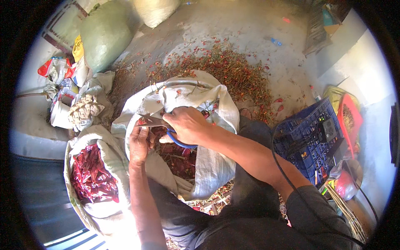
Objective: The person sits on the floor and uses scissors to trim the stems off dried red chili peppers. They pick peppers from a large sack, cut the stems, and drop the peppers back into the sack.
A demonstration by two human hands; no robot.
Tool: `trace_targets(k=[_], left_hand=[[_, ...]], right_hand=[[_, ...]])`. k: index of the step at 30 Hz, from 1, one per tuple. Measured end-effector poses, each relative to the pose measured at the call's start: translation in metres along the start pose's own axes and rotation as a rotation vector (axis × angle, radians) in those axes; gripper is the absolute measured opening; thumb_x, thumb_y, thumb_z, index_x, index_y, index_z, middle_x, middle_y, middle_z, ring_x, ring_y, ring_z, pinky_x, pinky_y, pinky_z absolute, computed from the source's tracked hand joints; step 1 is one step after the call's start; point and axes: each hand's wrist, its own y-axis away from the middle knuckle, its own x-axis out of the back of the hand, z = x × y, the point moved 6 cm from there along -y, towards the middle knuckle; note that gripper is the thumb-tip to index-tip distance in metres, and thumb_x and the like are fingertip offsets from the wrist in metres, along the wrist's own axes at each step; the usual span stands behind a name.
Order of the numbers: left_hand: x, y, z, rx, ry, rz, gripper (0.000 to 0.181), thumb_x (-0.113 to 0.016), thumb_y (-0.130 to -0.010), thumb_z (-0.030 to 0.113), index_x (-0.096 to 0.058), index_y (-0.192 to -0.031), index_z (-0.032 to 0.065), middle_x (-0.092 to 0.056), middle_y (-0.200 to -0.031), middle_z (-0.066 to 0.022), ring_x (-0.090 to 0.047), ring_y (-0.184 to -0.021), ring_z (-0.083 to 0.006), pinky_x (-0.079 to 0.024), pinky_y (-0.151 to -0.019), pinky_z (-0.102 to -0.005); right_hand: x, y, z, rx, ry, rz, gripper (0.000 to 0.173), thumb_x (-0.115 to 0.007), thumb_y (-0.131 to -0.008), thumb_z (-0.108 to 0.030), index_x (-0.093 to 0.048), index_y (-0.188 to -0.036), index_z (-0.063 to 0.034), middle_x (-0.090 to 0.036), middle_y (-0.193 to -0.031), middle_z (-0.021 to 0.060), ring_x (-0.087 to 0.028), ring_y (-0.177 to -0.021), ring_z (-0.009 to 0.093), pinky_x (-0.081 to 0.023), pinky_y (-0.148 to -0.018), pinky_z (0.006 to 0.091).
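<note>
My right hand (184,125) grips blue-handled scissors (179,140), whose blades point left and look parted over the big open woven sack. My left hand (141,140) is just below the blades, its fingers pinching a small red piece (142,121), seemingly a dried chili pepper, partly hidden by blade and fingers. Both hands are above the mouth of the white woven sack (212,168), which holds dark red dried pods and stems (178,162). At the lower left stands a second woven sack (103,137) filled with glossy dried red chili peppers (92,175).
Red caps and dry stems (231,68) lie heaped on the floor beyond the sack. A blue plastic crate (307,137) holding a black device stands at right, beside a red basin (348,122). Egg trays (83,109) and bags are at left, near a large stuffed sack (106,34). A black cable crosses my right arm.
</note>
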Motion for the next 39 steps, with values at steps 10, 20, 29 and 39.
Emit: trace_targets(k=[10, 20, 29, 39], left_hand=[[0.004, -0.044, 0.001, 0.034, 0.011, -0.034, 0.022, -0.046, -0.101, 0.022, -0.059, -0.114, 0.0104, -0.051, -0.062, 0.001, -0.041, -0.047, -0.006, -0.032, -0.043, -0.0203], [-0.01, -0.043, -0.006, 0.182, 0.018, -0.111, 0.021, -0.05, -0.099, 0.021, -0.06, -0.103, 0.003, -0.052, -0.064, -0.0003, -0.041, -0.046, -0.0057, -0.031, -0.04, -0.0198], [-0.023, -0.031, -0.015, 0.251, 0.112, -0.227, 0.022, -0.051, -0.099, 0.02, -0.059, -0.113, 0.0043, -0.052, -0.068, 0.0013, -0.039, -0.048, -0.0042, -0.029, -0.037, -0.0184], [-0.016, -0.025, -0.011, 0.273, 0.186, -0.23, 0.018, -0.053, -0.098, 0.021, -0.058, -0.106, 0.0049, -0.052, -0.073, 0.0005, -0.039, -0.049, -0.0043, -0.027, -0.036, -0.0173]], right_hand=[[-0.013, -0.015, 0.03, -0.064, 0.062, 0.005, 0.059, -0.074, -0.071, -0.055, -0.063, -0.095, -0.0024, -0.057, -0.07, 0.0188, -0.063, -0.067, 0.038, -0.05, -0.06, 0.0466], [-0.01, -0.01, 0.034, -0.078, 0.089, 0.024, 0.054, -0.076, -0.069, -0.051, -0.063, -0.093, -0.004, -0.059, -0.071, 0.017, -0.062, -0.068, 0.035, -0.049, -0.06, 0.0461], [-0.007, 0.017, 0.033, -0.181, 0.037, -0.04, 0.052, -0.073, -0.072, -0.053, -0.062, -0.088, -0.005, -0.058, -0.066, 0.0135, -0.063, -0.062, 0.035, -0.048, -0.055, 0.0464], [-0.013, 0.01, 0.02, -0.057, 0.165, 0.113, 0.05, -0.074, -0.072, -0.05, -0.062, -0.091, -0.0056, -0.06, -0.069, 0.0122, -0.064, -0.064, 0.033, -0.049, -0.056, 0.0446]])
